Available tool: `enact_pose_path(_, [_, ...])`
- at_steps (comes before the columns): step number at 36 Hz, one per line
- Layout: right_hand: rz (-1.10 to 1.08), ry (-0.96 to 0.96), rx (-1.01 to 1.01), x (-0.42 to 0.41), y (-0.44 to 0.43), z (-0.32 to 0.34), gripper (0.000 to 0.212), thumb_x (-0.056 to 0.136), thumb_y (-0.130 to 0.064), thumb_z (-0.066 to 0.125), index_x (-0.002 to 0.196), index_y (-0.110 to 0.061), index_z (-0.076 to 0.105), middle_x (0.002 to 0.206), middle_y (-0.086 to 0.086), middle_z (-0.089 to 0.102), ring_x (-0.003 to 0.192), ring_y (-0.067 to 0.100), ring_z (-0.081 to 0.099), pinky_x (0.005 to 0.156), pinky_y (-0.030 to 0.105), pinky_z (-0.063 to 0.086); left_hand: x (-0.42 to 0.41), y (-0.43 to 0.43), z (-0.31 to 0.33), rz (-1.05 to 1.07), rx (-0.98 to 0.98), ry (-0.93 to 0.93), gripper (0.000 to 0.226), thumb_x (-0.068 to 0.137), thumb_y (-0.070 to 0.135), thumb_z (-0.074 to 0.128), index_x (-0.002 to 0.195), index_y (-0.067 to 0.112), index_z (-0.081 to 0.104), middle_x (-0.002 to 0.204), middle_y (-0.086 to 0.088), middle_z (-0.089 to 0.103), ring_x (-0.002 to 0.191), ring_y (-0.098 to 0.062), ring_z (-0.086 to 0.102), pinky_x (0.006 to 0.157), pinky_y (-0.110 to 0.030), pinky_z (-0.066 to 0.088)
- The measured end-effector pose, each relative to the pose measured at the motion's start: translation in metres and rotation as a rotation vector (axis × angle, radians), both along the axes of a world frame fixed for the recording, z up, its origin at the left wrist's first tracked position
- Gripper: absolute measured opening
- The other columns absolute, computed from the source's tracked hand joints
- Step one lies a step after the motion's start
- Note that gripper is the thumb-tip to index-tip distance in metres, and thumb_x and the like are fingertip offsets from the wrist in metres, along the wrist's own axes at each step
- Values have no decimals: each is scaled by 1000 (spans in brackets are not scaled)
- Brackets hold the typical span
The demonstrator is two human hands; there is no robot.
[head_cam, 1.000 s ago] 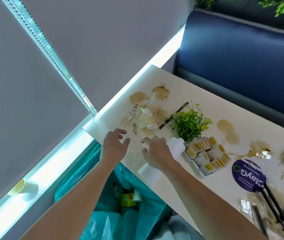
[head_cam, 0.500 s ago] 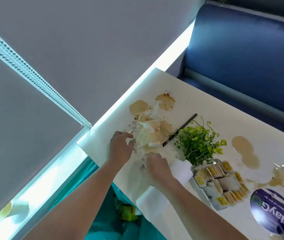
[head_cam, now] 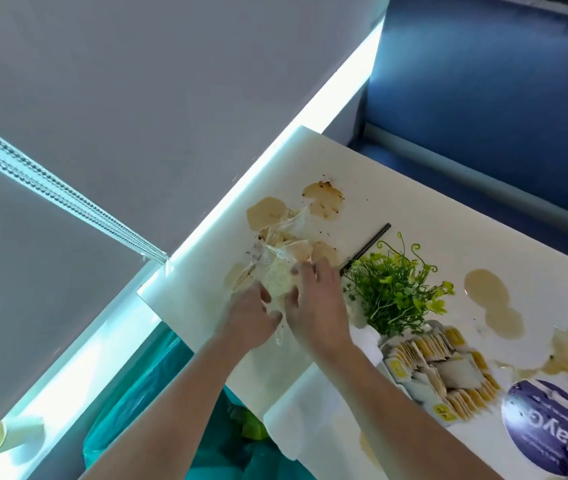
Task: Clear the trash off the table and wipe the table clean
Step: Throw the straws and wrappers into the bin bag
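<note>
Both left hand (head_cam: 251, 320) and right hand (head_cam: 317, 306) newly on wrapper (head_cam: 277, 273)

On table (head_cam: 414, 188), near far left corner: wrappers (head_cam: 277, 271), between left hand (head_cam: 251, 320) and right hand (head_cam: 317, 306). Just right: straw (head_cam: 369, 244), then plant (head_cam: 396, 292). Before plant: box of packets (head_cam: 441, 368). Under near edge: bin bag (head_cam: 158, 386).

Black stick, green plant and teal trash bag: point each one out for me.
black stick (head_cam: 368, 245): head view, middle of its length.
green plant (head_cam: 396, 289): head view, centre of the foliage.
teal trash bag (head_cam: 144, 403): head view, its left side wall.
</note>
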State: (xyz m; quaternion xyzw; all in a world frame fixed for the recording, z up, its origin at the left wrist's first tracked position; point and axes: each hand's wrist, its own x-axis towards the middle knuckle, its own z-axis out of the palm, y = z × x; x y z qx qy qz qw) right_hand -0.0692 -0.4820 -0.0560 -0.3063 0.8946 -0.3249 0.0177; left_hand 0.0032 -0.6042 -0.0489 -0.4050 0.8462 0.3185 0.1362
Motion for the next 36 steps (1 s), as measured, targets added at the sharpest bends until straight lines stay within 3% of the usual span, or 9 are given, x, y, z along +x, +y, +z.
enact_pose_path(6, [4, 32, 257, -30, -13, -2, 45, 92, -30, 68, 132, -12, 56, 125, 11, 53, 112, 31, 49, 94, 42, 49, 21, 33, -16, -78, 9, -99, 53, 74, 53, 86, 106, 23, 57, 99, 5, 60, 90, -17, 63, 80, -37, 57])
enact_pose_path(10, [56, -20, 324, -36, -15, -8, 44, 98, -32, 61, 138, -16, 54, 134, 11, 48, 123, 32, 45, 101, 45, 47, 25, 38, -20, -65, -17, -77, 36, 81, 38, 84, 102, 22, 61, 97, 4, 61, 89, -19, 65, 81, -38, 58])
enact_pose_path(17, [74, -21, 259, -35, -14, -5, 32, 98, -21, 63, 129, -14, 60, 120, 8, 56, 111, 27, 53, 94, 45, 51, 36, 32, -22, 11, -6, -31, 17, 86, 19, 73, 103, 20, 71, 89, 4, 69, 83, -19, 69, 79, -40, 61])
enact_pose_path(19, [59, -32, 215, -34, -15, -5, 26, 97, -19, 64, 123, -14, 63, 114, 7, 59, 107, 26, 54, 92, 45, 52, 39, 29, -20, 62, 22, 2, 15, 86, 16, 72, 101, 21, 71, 85, 6, 68, 79, -17, 68, 75, -36, 61])
enact_pose_path(22, [15, -74, 133, -34, -16, -8, 19, 95, -16, 68, 113, -12, 67, 107, 5, 61, 101, 25, 56, 87, 45, 54, 43, 24, -17, 97, 35, 45, 14, 86, 15, 73, 99, 20, 72, 83, 6, 67, 76, -8, 65, 65, -19, 51])
enact_pose_path(26, [-10, -150, -1, -31, -13, -6, 22, 96, -15, 68, 117, -6, 68, 109, 8, 63, 99, 26, 59, 86, 44, 55, 48, 19, -8, 132, 35, 101, 10, 86, 17, 77, 94, 22, 72, 82, 5, 69, 74, -5, 65, 59, -7, 42])
enact_pose_path(30, [-21, -191, -54, -26, -8, 3, 21, 99, -18, 65, 117, -9, 69, 108, 2, 62, 96, 19, 60, 84, 34, 56, 58, 14, 3, 147, 9, 140, 11, 85, 22, 79, 91, 26, 72, 79, 10, 70, 72, 0, 64, 58, -6, 41])
enact_pose_path(33, [-39, -243, -71, -21, -3, 13, 18, 99, -19, 66, 116, -13, 70, 105, -2, 61, 84, 8, 56, 72, 6, 42, 67, 10, 12, 157, -14, 160, 11, 84, 24, 80, 91, 26, 72, 78, 12, 70, 72, 1, 64, 59, -7, 40])
enact_pose_path(36, [-64, -278, -119, -12, 1, 20, 15, 98, -18, 67, 113, -17, 71, 102, -3, 62, 76, 1, 54, 66, 2, 37, 77, 7, 20, 181, -29, 179, 10, 84, 24, 81, 90, 25, 73, 77, 12, 70, 71, 0, 65, 58, -8, 41])
